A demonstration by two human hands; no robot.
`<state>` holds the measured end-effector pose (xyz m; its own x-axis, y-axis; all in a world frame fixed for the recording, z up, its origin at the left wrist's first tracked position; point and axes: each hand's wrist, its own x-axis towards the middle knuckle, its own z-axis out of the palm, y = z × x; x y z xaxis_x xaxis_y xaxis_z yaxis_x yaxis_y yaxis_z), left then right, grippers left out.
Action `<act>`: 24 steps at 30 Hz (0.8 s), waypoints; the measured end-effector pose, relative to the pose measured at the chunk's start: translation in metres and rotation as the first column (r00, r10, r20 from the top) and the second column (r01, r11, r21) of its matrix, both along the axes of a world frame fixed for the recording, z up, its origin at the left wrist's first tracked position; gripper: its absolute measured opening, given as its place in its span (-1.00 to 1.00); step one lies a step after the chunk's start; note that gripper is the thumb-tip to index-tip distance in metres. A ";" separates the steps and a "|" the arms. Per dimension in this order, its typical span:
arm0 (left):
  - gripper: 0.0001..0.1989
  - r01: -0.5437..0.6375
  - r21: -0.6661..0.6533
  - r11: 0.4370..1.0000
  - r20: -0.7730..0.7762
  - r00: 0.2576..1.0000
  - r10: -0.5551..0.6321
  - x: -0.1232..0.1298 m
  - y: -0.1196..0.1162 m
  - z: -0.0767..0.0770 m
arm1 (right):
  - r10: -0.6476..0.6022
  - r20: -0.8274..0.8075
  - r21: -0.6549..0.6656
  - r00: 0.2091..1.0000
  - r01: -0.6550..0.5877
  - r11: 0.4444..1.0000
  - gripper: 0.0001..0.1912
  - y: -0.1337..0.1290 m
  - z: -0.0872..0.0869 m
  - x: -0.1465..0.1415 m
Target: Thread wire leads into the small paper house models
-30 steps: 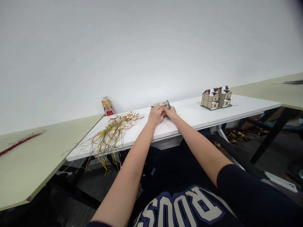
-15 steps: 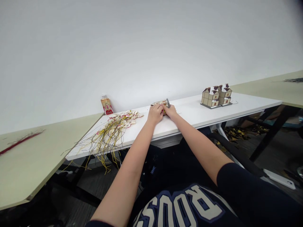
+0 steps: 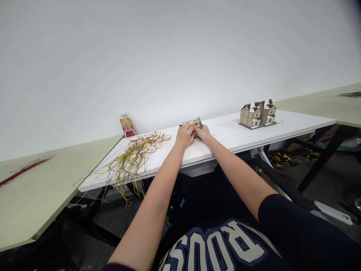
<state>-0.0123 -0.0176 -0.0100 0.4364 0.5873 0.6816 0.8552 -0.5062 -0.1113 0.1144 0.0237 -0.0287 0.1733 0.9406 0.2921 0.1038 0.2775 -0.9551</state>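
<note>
Between my hands a small model house (image 3: 189,122) lies on its side on the white table, its grey base turned to the right. My left hand (image 3: 185,136) is closed around its near left part. My right hand (image 3: 203,132) grips it near the base, with the thumb against the wall. The fingertips of both hands meet over the house, and something small, red and yellow, shows between them, too small to make out. To the right stand two finished-looking model houses (image 3: 257,113) with brown, white-topped roofs, upright on grey bases.
Left of my hands lies a heap of flat pieces with yellow and dark strings (image 3: 132,154), some hanging over the edge of the white table (image 3: 225,141). A bottle (image 3: 127,126) stands by the wall. Red strands (image 3: 25,170) lie on the left table, dark strands (image 3: 349,95) on the right one.
Both hands stay in nearly the same place on the model house. Only very slight finger movement shows; the other things on the tables have not moved.
</note>
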 end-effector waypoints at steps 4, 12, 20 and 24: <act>-0.88 -0.010 -0.004 1.000 -0.001 1.000 0.010 0.000 0.000 0.000 | 0.012 -0.011 0.004 1.000 -0.012 1.000 -0.54 -0.001 0.000 0.000; -0.87 -0.008 -0.008 1.000 0.004 1.000 0.008 0.000 0.000 0.000 | -0.017 0.061 0.002 0.998 0.016 1.000 -0.57 -0.006 0.005 0.001; -0.89 -0.015 -0.011 1.000 0.003 1.000 0.015 0.000 0.001 0.001 | -0.016 0.115 0.016 0.993 0.014 1.000 -0.57 -0.007 0.005 0.002; -0.89 -0.013 -0.018 1.000 0.005 1.000 0.013 -0.001 0.001 0.001 | -0.021 0.121 0.014 0.992 0.019 1.000 -0.55 -0.005 0.005 0.001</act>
